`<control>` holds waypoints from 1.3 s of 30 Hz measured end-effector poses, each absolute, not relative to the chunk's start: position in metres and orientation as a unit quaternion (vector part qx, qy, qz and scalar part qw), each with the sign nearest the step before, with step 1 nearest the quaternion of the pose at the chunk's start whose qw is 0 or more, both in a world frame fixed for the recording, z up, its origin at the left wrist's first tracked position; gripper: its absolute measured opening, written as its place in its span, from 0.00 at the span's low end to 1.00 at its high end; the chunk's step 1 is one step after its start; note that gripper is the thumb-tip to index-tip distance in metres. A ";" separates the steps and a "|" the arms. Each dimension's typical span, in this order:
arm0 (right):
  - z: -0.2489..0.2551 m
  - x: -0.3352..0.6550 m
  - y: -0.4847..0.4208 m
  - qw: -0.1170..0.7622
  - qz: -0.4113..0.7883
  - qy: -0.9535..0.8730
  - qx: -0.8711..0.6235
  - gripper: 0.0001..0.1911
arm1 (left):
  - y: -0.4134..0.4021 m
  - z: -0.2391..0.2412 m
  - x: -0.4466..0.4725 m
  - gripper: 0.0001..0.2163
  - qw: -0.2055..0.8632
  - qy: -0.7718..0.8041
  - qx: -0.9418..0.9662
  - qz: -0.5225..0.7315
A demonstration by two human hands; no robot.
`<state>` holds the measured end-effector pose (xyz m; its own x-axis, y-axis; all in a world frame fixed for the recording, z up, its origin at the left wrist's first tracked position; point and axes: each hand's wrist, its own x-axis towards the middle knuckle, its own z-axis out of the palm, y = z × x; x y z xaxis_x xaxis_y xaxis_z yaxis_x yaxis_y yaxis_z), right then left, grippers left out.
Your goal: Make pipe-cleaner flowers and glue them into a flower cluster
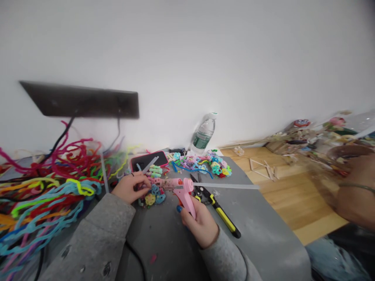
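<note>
Mat (249,230), grey, spread under the work, probably for catching stray glue. Heap of chenille stems (52,191), piled along the left, apparently within easy reach. Plastic water bottle (204,134) set back by the wall (187,58), likely away from elbows. Pink hot-glue gun (184,188) over the mat, handle wrapped in the right hand (202,224), nozzle end aimed leftward, seemingly for steady pointing. Yellow-and-black-handled pliers (225,218) lying just alongside, handy. Left hand (130,187) beside the nozzle, thumb and fingers nearly meeting; cannot tell if pinching anything. Glue stick (228,186) jutting from the gun's rear, presumably as feed.
</note>
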<state>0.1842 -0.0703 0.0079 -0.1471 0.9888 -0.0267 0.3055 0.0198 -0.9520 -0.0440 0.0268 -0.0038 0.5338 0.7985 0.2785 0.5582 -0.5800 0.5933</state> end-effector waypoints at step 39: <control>0.003 0.199 -0.077 0.442 0.511 -0.506 -0.536 0.16 | 0.026 -0.006 -0.043 0.05 0.211 0.398 0.845 0.290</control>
<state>0.1994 -0.0773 0.0030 -0.0353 0.9943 -0.1006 0.0914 -0.0971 -0.9911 -0.0431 0.0257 -0.0057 0.5153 0.7942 0.3221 0.5498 -0.5947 0.5866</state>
